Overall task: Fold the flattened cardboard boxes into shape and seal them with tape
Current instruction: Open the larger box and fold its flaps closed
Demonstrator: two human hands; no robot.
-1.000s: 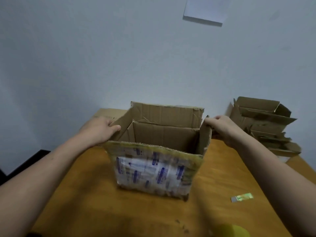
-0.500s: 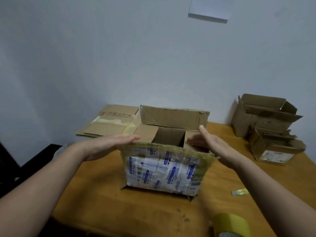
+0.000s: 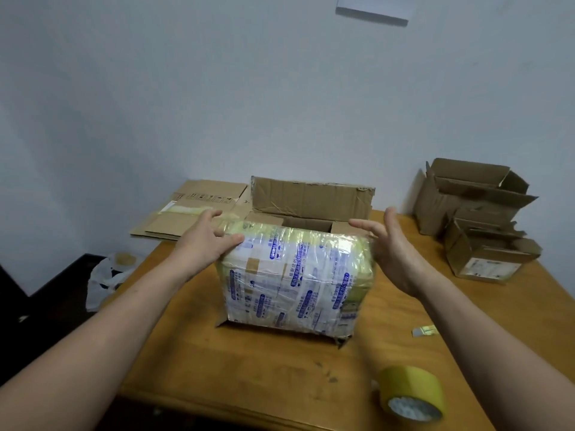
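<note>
A brown wooden table with dark scuffs near its front edge is carrying everything. A cardboard box wrapped in clear tape over blue-printed labels is standing at its middle, the far flap upright. A flattened brown cardboard sheet is lying at the far left corner, overhanging the edge. A large open brown carton and a smaller open carton are sitting together at the far right. A yellowish tape roll is resting near the front right, and a small shiny scrap is lying apart from it.

One head view looks forward and down, close over the box, facing the wall.
</note>
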